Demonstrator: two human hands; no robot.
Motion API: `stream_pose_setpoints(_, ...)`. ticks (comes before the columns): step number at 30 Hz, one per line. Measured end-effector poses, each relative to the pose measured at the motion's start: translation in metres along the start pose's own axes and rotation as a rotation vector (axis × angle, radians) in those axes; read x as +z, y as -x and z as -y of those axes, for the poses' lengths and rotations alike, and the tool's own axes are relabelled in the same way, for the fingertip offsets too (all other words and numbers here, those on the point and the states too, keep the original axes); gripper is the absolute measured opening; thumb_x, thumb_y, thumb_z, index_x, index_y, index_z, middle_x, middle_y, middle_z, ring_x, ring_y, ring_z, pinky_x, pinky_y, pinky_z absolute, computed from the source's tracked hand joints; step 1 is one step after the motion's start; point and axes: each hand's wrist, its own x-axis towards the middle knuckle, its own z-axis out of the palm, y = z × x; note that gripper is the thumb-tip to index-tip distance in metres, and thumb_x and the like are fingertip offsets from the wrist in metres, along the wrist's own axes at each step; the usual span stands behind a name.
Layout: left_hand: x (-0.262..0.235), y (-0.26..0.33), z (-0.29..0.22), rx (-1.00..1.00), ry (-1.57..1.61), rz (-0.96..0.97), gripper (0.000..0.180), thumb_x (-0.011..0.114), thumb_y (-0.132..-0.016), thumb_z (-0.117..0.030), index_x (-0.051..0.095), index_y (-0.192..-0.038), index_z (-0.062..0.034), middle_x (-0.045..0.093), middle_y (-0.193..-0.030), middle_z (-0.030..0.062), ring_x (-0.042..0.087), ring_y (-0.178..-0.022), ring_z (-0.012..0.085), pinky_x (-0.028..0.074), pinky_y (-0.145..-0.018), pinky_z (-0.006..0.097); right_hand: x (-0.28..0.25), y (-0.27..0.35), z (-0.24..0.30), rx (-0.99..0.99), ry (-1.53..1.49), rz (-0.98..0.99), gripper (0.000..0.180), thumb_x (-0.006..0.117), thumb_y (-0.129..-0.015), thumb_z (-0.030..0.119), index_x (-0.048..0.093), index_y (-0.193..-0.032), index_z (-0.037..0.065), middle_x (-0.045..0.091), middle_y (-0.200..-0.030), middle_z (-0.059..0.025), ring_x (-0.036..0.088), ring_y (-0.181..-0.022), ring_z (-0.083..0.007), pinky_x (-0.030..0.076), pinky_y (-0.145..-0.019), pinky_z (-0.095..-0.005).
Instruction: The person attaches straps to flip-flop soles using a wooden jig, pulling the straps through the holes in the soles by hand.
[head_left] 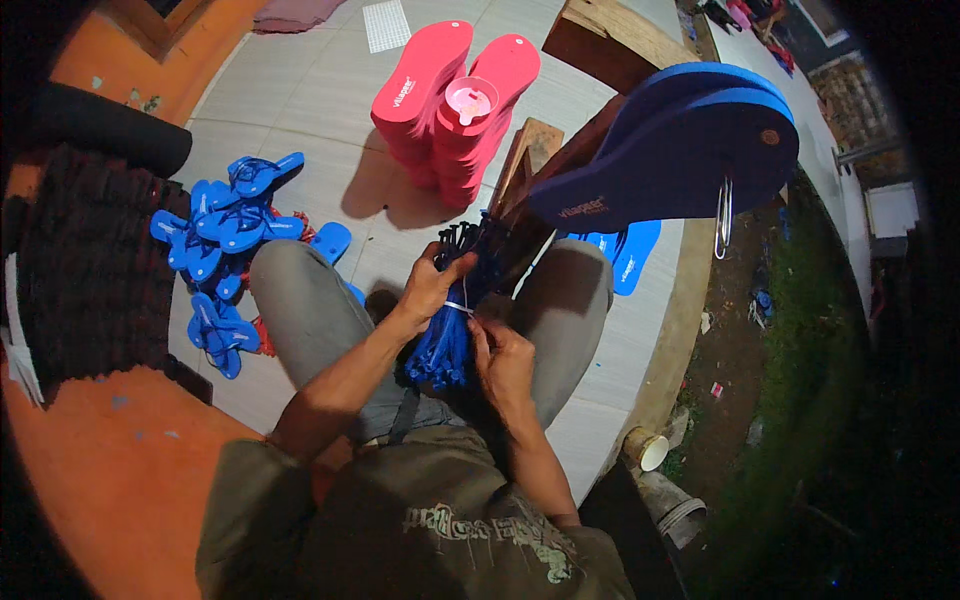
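Between my knees is a bundle of blue flip-flop straps (440,352), its black plug ends pointing away from me. A thin white tie (457,307) runs around the middle of the bundle. Wrapped round the upper part of the straps is my left hand (428,292), with the thumb across the top. My right hand (506,362) is closed at the right side of the bundle, thumb and fingers pinching the end of the white tie. Just beyond the bundle stands a wooden stand (535,150), and dark blue soles (665,160) rest on it.
Tall stacks of pink soles (420,75) stand ahead, with a small pink-and-white container (470,98) on top. Finished blue flip-flops (235,225) lie piled at the left, beside a dark ribbed mat (90,260). A metal pin (723,220) hangs by the soles. A cup (648,449) lies at the right edge.
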Motion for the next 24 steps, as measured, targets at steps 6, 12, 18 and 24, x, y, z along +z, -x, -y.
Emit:
stream_pose_setpoints(6, 0.001, -0.004, 0.011, 0.055, -0.078, -0.016, 0.052, 0.071, -0.072, -0.038, 0.046, -0.101, -0.0016, 0.057, -0.086, 0.0038, 0.054, -0.075, 0.0090, 0.045, -0.067, 0.022, -0.013, -0.008, 0.005, -0.041, -0.181, -0.095, 0.012, 0.057, -0.081, 0.011, 0.060, -0.083, 0.000, 0.061, -0.078, -0.0145, 0.059, -0.069, -0.0267, 0.046, -0.067, -0.0312)
stream_pose_setpoints(12, 0.014, -0.004, 0.006, 0.034, -0.023, -0.064, 0.042, 0.064, -0.079, -0.031, 0.047, -0.104, -0.0009, 0.058, -0.088, 0.0036, 0.052, -0.079, 0.0072, 0.044, -0.071, 0.022, 0.000, -0.009, -0.012, 0.204, -0.623, -0.097, 0.017, 0.044, -0.090, 0.013, 0.052, -0.085, -0.002, 0.063, -0.085, -0.0120, 0.059, -0.074, -0.0216, 0.045, -0.072, -0.0295)
stream_pose_setpoints(18, 0.017, -0.011, 0.006, 0.150, 0.011, -0.053, 0.035, 0.062, -0.082, -0.025, 0.050, -0.103, -0.0011, 0.058, -0.090, 0.0026, 0.052, -0.081, 0.0071, 0.044, -0.072, 0.023, -0.012, -0.011, -0.005, 0.187, -0.338, -0.037, 0.019, 0.040, -0.091, 0.014, 0.053, -0.085, 0.001, 0.063, -0.085, -0.0113, 0.061, -0.073, -0.0221, 0.047, -0.068, -0.0313)
stream_pose_setpoints(24, 0.032, -0.008, 0.002, 0.182, -0.055, 0.068, 0.033, 0.064, -0.079, -0.025, 0.053, -0.099, -0.0007, 0.059, -0.086, 0.0043, 0.053, -0.077, 0.0088, 0.045, -0.069, 0.024, -0.015, -0.014, -0.028, -0.174, -0.129, 0.037, 0.016, 0.044, -0.088, 0.013, 0.054, -0.081, 0.003, 0.058, -0.068, -0.0125, 0.056, -0.061, -0.0303, 0.043, -0.056, -0.0393)
